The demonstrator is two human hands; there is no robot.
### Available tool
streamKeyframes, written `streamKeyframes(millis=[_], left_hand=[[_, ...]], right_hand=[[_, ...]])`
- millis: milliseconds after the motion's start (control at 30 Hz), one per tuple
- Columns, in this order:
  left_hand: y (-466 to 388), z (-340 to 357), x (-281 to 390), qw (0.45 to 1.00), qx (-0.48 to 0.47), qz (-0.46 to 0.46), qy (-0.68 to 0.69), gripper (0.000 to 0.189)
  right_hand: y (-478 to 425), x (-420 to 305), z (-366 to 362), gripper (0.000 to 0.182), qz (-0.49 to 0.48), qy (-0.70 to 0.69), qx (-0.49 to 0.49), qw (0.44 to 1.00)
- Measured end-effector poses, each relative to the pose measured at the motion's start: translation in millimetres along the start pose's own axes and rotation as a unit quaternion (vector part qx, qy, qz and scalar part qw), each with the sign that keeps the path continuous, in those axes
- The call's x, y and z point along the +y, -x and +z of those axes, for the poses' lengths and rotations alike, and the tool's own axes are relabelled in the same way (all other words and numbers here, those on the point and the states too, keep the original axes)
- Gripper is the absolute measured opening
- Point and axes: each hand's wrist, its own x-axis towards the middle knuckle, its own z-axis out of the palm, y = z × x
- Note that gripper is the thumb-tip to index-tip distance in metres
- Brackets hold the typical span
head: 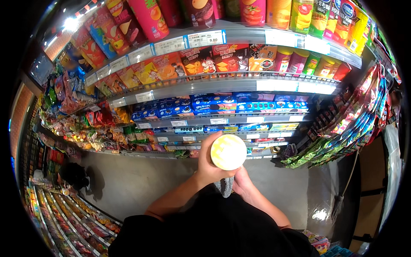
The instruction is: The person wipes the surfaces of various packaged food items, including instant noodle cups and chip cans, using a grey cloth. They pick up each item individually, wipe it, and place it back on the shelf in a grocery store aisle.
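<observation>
In front of my chest, my left hand (207,163) is wrapped around a round canister with a pale yellow lid (228,152). The lid faces up at me and hides most of the canister's body. Lower and to the right, my right hand (242,181) is against a grey fluffy cloth (224,186), which hangs below the canister. The canister partly covers the fingers of that hand. Beyond both hands stands a store shelf with packs of blue boxed cookies (213,106) and, higher up, several chip canisters (252,13).
Price-tag rails (205,39) edge the shelves. Bagged snacks (346,135) hang at the right, near a mop (337,205) on the grey floor (276,183). Another shelf rack (70,218) is at lower left. A dark figure, seemingly a person (75,176), is at the left.
</observation>
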Motion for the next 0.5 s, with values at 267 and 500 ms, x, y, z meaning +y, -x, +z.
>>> streamKeyframes(millis=[267, 500], left_hand=[[15.9, -3.1, -14.7, 0.998, 0.055, 0.017, 0.022, 0.093], [17.7, -1.5, -13.1, 0.992, 0.115, 0.043, 0.014, 0.091]], right_hand=[[-18.5, 0.0, -19.4, 0.058, 0.013, -0.012, -0.018, 1.0], [-17.4, -1.2, -19.4, 0.056, 0.033, -0.091, -0.051, 0.994]])
